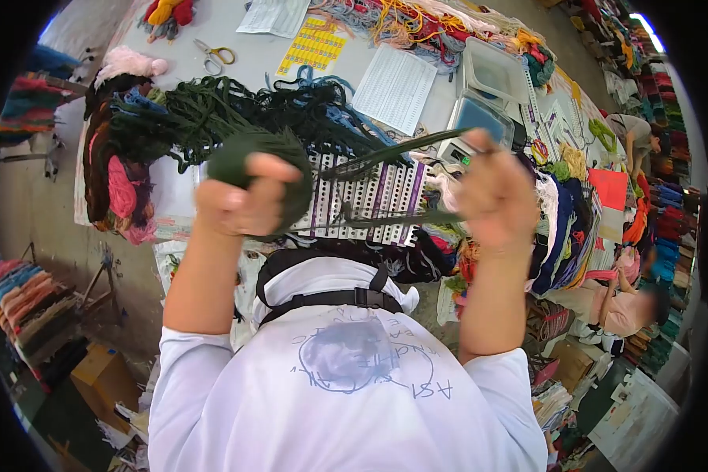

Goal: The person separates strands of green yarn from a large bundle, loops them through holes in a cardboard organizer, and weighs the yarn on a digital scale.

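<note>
Dark green yarn ball (234, 160) sits in the left hand (240, 206), which we record as closed in a fist around it, thumb over the top, raised in front of the chest. From the ball, two green strands (393, 151) run out toward 3 o'clock, the upper one rising slightly toward 2 o'clock, and end at the right hand (492, 197). That hand is at about the same height, fingers curled and pinching the strands; the exact fingertip contact is hidden from us behind the back of the hand. The long axis of the yarn therefore lies across the body, 9 to 3 o'clock, drawn between the two hands, which are well apart. The left hand is on the ball; the right is only on the strands. Beyond both, toward 12 o'clock, we note a punched sample card (377, 197) on the table (267, 63), a loose heap of dark yarn (204, 110) and scissors (215, 55).
</note>
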Demonstrator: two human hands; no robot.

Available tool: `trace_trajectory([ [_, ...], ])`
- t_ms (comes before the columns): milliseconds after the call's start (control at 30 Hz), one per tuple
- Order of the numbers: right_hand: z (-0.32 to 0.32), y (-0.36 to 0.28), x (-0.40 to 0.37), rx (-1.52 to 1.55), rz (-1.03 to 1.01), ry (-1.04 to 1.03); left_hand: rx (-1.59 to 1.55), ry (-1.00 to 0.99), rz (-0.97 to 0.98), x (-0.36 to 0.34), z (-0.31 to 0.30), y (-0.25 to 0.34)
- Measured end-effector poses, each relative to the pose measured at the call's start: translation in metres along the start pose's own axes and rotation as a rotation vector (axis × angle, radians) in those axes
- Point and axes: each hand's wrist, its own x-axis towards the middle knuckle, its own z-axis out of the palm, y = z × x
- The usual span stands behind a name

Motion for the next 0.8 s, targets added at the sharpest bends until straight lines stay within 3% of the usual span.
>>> trace_trajectory([
  [33,-0.011,-0.026,-0.012,0.07,-0.092,0.102,-0.007,-0.007,0.128,-0.025,-0.009,0.011],
  [100,-0.037,-0.076,-0.043,-0.081,-0.31,0.149,0.253,0.048,0.334,-0.05,0.006,0.04],
  [133,-0.058,-0.1,-0.061,-0.148,-0.36,0.185,0.255,0.177,0.479,-0.076,0.011,0.048],
  [333,-0.119,-0.191,-0.132,-0.362,-0.496,0.541,0.347,0.382,0.866,-0.134,0.022,0.112],
  [400,-0.136,-0.218,-0.147,-0.388,-0.524,0.559,0.344,0.616,1.095,-0.183,0.005,0.144],
  [467,-0.131,-0.235,-0.146,-0.464,-0.629,0.703,0.257,0.847,1.373,-0.233,-0.018,0.179],
  [500,-0.141,-0.25,-0.152,-0.469,-0.642,0.644,0.223,0.974,1.539,-0.251,-0.029,0.192],
  [567,-0.139,-0.269,-0.145,-0.458,-0.686,0.689,0.134,1.011,1.65,-0.284,-0.046,0.213],
  [600,-0.158,-0.29,-0.152,-0.458,-0.626,0.453,0.07,1.011,1.702,-0.292,-0.052,0.22],
  [667,-0.105,-0.274,-0.101,-0.436,-0.784,0.915,0.144,1.071,1.692,-0.279,-0.053,0.221],
  [700,-0.094,-0.273,-0.089,-0.409,-0.818,0.931,0.19,1.109,1.689,-0.257,-0.046,0.216],
  [767,-0.145,-0.328,-0.105,-0.388,-0.746,0.564,0.245,1.059,1.63,-0.253,-0.045,0.217],
  [800,-0.153,-0.347,-0.107,-0.371,-0.717,0.53,0.269,1.024,1.606,-0.267,-0.049,0.227],
])
